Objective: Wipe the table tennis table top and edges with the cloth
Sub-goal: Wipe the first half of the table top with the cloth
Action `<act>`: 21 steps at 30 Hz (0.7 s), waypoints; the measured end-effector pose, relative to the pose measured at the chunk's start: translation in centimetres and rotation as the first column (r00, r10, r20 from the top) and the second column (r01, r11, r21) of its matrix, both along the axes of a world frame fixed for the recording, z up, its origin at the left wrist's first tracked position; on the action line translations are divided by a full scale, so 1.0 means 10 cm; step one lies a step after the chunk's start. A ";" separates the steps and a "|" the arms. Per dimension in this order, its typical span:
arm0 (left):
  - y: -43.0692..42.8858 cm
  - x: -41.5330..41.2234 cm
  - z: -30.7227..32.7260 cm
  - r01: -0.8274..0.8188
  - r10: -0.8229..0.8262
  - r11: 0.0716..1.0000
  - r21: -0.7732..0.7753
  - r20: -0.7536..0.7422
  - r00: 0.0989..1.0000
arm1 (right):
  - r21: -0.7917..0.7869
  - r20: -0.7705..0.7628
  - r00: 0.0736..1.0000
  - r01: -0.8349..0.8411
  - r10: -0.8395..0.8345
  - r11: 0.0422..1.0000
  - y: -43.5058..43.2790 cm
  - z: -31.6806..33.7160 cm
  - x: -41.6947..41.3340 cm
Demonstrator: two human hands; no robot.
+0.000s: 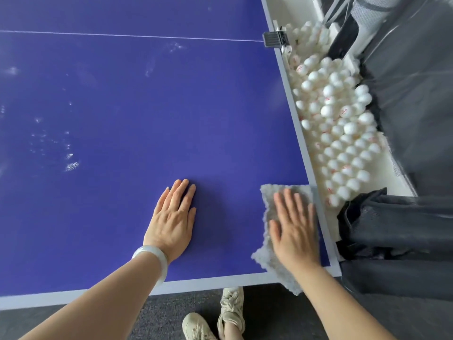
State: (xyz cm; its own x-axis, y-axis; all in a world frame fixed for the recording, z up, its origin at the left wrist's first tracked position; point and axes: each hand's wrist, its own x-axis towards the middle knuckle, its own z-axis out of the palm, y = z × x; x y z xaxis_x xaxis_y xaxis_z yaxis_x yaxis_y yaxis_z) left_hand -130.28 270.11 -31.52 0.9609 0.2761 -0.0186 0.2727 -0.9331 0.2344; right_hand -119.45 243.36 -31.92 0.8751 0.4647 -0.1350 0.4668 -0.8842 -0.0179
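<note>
While flat beneath the released right grip (294, 229), grey cloth (266, 200) on table (147, 106) corner.

A heap of white table tennis balls (340, 133), some with red print, fills a white trough (392, 173) beyond and right of the right hand (294, 224). A black net clamp (274, 39) sits farther off. Dark mesh fabric (397, 229) bunches just right of that hand. Beige sneakers (231, 307) stand on grey carpet (282, 312), nearer than it.

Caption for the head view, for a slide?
Right hand presses grey cloth at a corner of the blue table; left hand lies flat nearby.
</note>
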 end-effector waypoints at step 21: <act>0.22 0.84 0.13 0.021 -0.020 1.000 -0.013 0.073 0.997 | 0.027 -0.044 0.936 0.350 -0.349 0.936 0.96 -0.02 0.79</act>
State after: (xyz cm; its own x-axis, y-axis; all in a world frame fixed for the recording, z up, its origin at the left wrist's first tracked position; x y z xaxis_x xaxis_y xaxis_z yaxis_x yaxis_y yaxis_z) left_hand -121.85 272.35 -30.27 0.9654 0.2564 0.0481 0.2351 -0.9349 0.2659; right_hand -111.52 252.94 -32.10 0.9776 0.1356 -0.1607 0.1270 -0.9899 -0.0627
